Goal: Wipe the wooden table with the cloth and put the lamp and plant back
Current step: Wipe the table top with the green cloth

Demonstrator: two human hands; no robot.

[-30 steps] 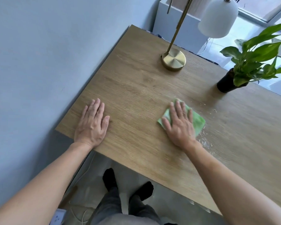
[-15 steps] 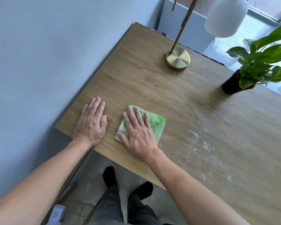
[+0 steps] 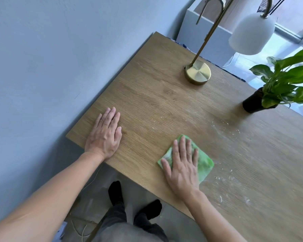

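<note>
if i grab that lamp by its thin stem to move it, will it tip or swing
The lamp probably leans toward its white shade, which hangs well off to one side of the small round brass base. The shade likely swings when lifted. The base looks solid, so it is likely heavy for its size.

The wooden surface (image 3: 164, 105) carries a lamp (image 3: 198, 74) and plant (image 3: 255, 102) at its far side, a green cloth (image 3: 204, 163) near the front edge, and pale crumbs (image 3: 233, 179) scattered rightward.
</note>
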